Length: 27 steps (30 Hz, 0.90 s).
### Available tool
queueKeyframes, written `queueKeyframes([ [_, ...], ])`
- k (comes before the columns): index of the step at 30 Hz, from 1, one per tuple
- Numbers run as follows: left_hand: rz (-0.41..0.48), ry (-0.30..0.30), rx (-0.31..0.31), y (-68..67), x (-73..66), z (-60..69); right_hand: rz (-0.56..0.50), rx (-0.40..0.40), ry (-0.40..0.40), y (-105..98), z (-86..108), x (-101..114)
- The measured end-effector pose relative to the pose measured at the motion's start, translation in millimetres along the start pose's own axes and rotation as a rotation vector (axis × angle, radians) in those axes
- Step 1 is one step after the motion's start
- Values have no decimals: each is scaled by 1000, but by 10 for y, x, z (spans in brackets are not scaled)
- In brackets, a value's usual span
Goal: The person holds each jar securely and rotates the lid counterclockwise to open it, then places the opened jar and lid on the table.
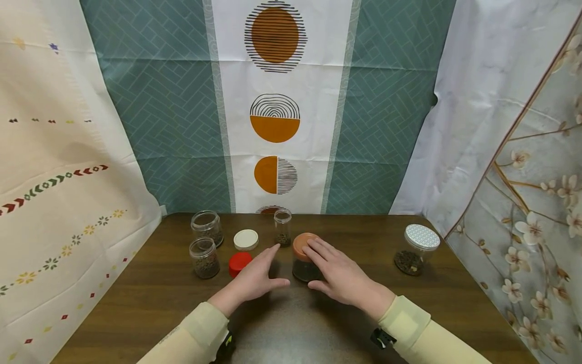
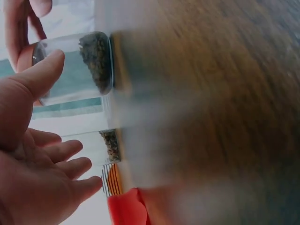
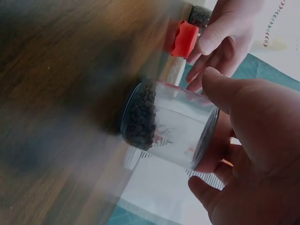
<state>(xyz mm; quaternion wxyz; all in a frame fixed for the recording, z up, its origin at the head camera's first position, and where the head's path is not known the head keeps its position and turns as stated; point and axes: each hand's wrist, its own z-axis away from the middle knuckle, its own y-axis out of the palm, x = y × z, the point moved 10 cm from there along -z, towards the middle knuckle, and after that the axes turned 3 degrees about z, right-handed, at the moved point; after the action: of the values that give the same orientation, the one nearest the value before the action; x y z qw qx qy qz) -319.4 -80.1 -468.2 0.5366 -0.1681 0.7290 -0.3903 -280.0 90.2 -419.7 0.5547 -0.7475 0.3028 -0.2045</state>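
- The orange-lidded jar (image 1: pixel 304 271) stands upright on the desk (image 1: pixel 364 235), between the two hands, with dark grains at its bottom.
- The right hand (image 1: pixel 338 275) rests its fingers on the orange lid (image 1: pixel 302 246) from that jar's right, thumb away from the glass, with no firm clamp visible.
- The left hand (image 1: pixel 254 279), fingers extended, holds nothing just left of the orange-lidded jar.
- Done: this jar is covered, though how tightly cannot be told; the patterned-lid jar (image 1: pixel 411 257), well to its right, is covered too.
- Left: the small jar (image 1: pixel 282 226) just behind it, and the front jar (image 1: pixel 204 260) and rear jar (image 1: pixel 208 228) well to its left, are lidless.
- The white lid (image 1: pixel 246 239) and red cap (image 1: pixel 239 263) lie loose to its left; no third loose lid shows.
- The lid work looks about midway.
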Motion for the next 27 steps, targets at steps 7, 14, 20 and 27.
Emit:
queueKeyframes([
  [7, 43, -1, 2, 17, 41, -36, 11, -41, -63, -15, -33, 105],
  [14, 101, 4, 10, 79, 51, -75, -24, -44, -77, -8, -60, 171],
  [20, 197, -9, 15, 109, 34, -90, -45, -37, -79, -3, -64, 214],
  [27, 252, -57, 20, 158, 85, -121, -59, -20, -83, 25, -67, 245],
])
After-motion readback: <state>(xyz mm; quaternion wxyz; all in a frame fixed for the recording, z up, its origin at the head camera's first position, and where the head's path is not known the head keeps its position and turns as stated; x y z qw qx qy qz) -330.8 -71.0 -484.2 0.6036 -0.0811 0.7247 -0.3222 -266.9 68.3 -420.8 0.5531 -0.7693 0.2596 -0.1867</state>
